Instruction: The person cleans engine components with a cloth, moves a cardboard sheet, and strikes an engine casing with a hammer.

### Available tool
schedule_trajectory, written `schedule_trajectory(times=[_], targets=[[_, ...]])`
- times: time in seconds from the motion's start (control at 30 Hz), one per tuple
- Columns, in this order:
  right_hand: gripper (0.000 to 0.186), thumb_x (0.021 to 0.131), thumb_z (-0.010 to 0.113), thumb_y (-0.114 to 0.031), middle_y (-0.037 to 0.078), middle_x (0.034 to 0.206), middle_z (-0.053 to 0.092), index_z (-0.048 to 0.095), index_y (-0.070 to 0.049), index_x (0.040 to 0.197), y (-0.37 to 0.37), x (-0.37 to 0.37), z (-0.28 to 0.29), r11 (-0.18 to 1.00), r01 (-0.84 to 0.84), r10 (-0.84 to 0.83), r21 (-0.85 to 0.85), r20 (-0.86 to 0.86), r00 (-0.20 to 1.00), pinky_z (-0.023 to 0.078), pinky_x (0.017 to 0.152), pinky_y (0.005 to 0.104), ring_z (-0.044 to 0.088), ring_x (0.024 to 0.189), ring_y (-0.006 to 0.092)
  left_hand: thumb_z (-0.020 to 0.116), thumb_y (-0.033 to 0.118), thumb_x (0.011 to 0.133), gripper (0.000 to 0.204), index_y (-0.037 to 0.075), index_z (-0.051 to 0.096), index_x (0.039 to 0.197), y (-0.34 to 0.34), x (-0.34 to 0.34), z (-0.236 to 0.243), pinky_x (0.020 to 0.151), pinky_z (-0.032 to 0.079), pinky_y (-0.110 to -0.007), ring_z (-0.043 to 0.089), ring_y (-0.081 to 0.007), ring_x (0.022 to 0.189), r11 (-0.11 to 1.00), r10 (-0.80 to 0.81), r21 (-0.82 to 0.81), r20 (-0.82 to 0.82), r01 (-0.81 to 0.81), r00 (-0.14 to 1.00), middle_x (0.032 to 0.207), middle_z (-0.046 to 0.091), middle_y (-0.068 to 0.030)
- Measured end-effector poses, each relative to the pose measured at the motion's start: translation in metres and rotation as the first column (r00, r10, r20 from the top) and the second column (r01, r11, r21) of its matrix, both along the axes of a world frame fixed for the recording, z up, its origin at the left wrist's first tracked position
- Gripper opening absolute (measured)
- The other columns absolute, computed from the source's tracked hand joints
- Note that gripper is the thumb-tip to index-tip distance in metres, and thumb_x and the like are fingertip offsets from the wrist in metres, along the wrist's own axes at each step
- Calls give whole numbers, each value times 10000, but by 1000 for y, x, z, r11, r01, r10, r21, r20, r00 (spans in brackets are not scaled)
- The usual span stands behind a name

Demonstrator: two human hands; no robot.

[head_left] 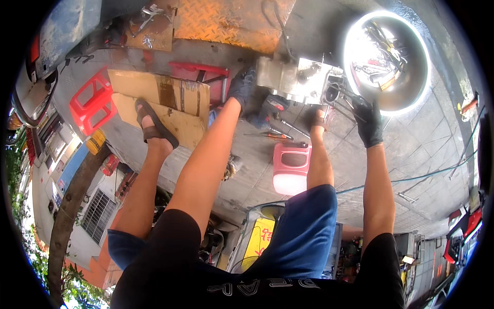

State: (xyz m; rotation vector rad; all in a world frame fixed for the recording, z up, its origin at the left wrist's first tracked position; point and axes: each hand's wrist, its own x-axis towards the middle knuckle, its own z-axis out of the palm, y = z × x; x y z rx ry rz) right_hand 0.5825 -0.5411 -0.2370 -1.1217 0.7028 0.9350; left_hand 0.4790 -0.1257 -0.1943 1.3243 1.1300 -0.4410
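Note:
A silver metal engine casing (pixel 307 81) rests in front of me, with a dark round opening (pixel 331 92) and thin metal rods (pixel 346 111) at its right end. My left hand (pixel 243 86), in a black glove, is against the casing's left end; its fingers are dark and partly hidden. In a matching glove, my right hand (pixel 368 122) is at the outer ends of the rods, fingers curled. What lies between those fingers is too small to make out. Below the casing are a dark power tool (pixel 272 105), a metal bar tool (pixel 295 127) and an orange-handled screwdriver (pixel 277 135).
A round metal basin (pixel 429 67) of hand tools stands at the right. Red plastic stools (pixel 92 103) and flattened cardboard (pixel 154 85) lie left. A pink plastic stool (pixel 292 177) is between my legs. An orange tread plate (pixel 226 23) lies ahead; a hose (pixel 411 178) crosses the floor.

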Motion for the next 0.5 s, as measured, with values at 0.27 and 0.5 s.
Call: schedule_trajectory(times=[0.27, 0.5], targets=[[385, 972, 435, -416, 75, 786, 563, 561, -72, 854, 37, -54, -61, 803, 147, 358, -578, 664, 657, 450, 797, 350, 529, 760, 187, 420, 565, 910, 613, 63, 568, 1228, 2, 50, -57, 960, 400, -370, 535, -328, 1165, 877, -346, 265, -230, 401, 910, 1230, 576, -195], [329, 942, 493, -449, -31, 476, 392, 508, -159, 787, 68, -38, -56, 664, 727, -691, -176, 227, 686, 358, 453, 251, 316, 374, 103, 503, 555, 863, 570, 49, 649, 1081, -7, 63, -60, 854, 461, -404, 599, -370, 1025, 850, -263, 371, -316, 374, 912, 1082, 644, -195]])
